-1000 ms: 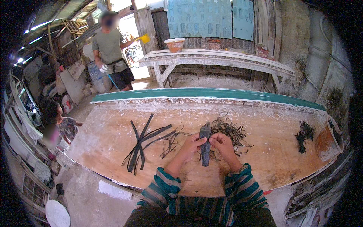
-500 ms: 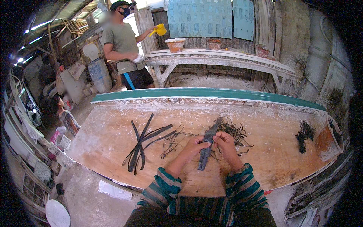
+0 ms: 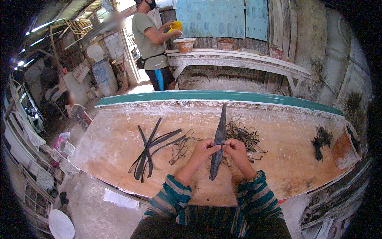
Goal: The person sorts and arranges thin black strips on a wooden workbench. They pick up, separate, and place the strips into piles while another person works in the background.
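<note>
A long, flat dark strip [image 3: 221, 121], tapering at both ends, is held lengthwise over the wooden table [image 3: 278, 177]. My left hand [image 3: 206, 149] pinches it near the middle from the left, thumb on top. From the right, my right hand [image 3: 236, 151] grips the same spot with thumb and fingers together. A loose tangle of thin black strands [image 3: 246, 137] lies just beyond my right hand. Several flat black strips [image 3: 147, 153] cross one another to the left, and beside them are a few thin loops of strand [image 3: 179, 150].
Toward the right end sit a dark clump of strands [image 3: 320, 141] and a tipped orange container [image 3: 344, 153]. A raised green board [image 3: 223, 95] runs along the far edge. Behind it, a person [image 3: 153, 44] holds a yellow dipper [image 3: 175, 27] by a bench [image 3: 238, 59] with pots.
The strip, crumpled and narrow at its far end before, now stands straight and flat between my fingers. The person behind has stepped right to the bench, bringing the yellow dipper over a pot.
</note>
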`<state>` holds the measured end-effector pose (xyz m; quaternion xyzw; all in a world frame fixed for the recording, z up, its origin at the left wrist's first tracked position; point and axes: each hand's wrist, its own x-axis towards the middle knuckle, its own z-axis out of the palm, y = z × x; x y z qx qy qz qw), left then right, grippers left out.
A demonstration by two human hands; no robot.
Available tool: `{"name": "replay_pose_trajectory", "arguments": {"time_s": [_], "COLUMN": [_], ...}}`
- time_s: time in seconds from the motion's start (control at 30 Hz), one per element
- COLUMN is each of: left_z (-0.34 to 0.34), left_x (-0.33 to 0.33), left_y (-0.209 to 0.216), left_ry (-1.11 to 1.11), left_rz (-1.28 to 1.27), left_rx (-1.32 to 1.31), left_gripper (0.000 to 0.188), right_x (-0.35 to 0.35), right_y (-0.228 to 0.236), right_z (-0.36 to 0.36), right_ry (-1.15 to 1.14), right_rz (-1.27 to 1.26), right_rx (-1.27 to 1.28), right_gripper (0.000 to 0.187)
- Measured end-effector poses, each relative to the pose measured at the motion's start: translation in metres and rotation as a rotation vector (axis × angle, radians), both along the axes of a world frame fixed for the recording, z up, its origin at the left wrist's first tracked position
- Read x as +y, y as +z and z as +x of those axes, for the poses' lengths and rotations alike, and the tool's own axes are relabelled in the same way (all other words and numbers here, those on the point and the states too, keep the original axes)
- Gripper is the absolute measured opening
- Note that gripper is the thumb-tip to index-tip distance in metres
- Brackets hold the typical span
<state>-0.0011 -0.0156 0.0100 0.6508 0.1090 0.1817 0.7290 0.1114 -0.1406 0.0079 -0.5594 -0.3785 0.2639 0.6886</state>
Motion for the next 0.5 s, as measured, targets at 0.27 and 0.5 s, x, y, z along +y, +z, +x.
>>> {"name": "replay_pose_trajectory", "arguments": {"time_s": [0.27,0.5], "left_z": [-0.003,-0.003], "left_x": [-0.002,-0.006], "left_y": [0.007,0.01], "left_ry": [0.043,0.1], "left_rz": [0.077,0.254], "left_rx": [-0.002,-0.014], "left_gripper": [0.007,0.008], "right_x": [0.001,0.001], "right_y": [-0.002,-0.002], "right_z": [0.001,-0.004], "right_ry": [0.006,-0.101], "right_rz": [-0.032,-0.042], "right_rx": [0.011,-0.215], "right_gripper": [0.004,0.008]}}
